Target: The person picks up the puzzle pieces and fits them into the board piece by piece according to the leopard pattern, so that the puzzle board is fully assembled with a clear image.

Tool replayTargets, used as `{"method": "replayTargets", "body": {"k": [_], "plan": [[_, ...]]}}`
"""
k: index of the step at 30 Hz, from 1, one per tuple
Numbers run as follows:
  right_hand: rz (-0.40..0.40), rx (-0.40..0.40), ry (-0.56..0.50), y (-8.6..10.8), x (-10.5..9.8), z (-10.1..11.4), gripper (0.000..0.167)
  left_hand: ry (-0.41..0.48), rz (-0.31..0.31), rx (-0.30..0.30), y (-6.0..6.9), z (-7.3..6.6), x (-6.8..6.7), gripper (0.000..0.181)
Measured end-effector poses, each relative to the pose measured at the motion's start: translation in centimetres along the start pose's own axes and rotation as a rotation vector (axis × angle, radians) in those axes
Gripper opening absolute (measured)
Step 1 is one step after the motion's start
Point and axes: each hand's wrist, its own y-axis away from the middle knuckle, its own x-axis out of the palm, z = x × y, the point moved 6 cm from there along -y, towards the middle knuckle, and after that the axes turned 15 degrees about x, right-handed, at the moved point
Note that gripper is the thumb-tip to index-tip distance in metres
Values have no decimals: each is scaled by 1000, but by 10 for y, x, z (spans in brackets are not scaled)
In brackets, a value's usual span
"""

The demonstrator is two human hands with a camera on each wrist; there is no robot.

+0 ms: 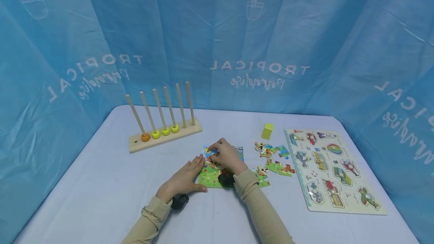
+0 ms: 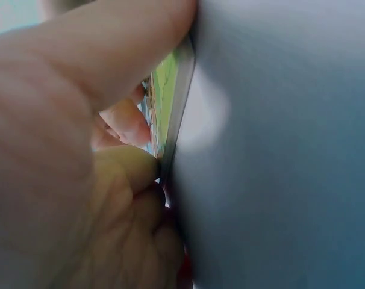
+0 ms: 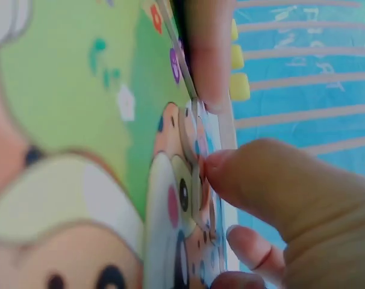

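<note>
While the puzzle (image 1: 210, 180) lies at the frame's centre, green below and blue above, the right hand (image 1: 228, 156) bends over its upper part. Seen from the right wrist, the thumb (image 3: 261, 180) touches the edge of a spotted piece (image 3: 202, 174) and the fingertips behind it curl; whether they pinch the piece, I cannot tell. Along the puzzle's left edge rests the left hand (image 1: 185, 176), its fingers straight and gripping nothing, the thumb near the lower left corner.

Just right of the puzzle, loose pieces (image 1: 278, 167) are scattered, some touching one another, with a yellow block (image 1: 267, 131) above them. Farther right, a picture board (image 1: 352, 204) of vehicles lies flat. At upper left of the puzzle stands a rack (image 1: 183, 134) with six rods: an orange bead (image 1: 145, 137) on the leftmost, yellow beads (image 1: 165, 131) on the next three. All rest on a white table (image 1: 101, 183); behind hangs a blue curtain (image 1: 210, 22) with white lettering.
</note>
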Motion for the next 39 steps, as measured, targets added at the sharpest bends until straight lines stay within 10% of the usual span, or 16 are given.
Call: {"method": "replayTargets", "body": {"k": [15, 20, 32, 39], "plan": [[66, -2, -97, -3, 3, -2, 47, -15, 8, 9, 1, 0, -6, 101], [89, -112, -141, -2, 7, 9, 42, -16, 5, 5, 3, 2, -6, 100], [198, -88, -659, -14, 20, 0, 28, -8, 1, 15, 3, 3, -1, 99], [138, -16, -859, -7, -9, -11, 31, -11, -2, -7, 0, 2, -1, 99]]}}
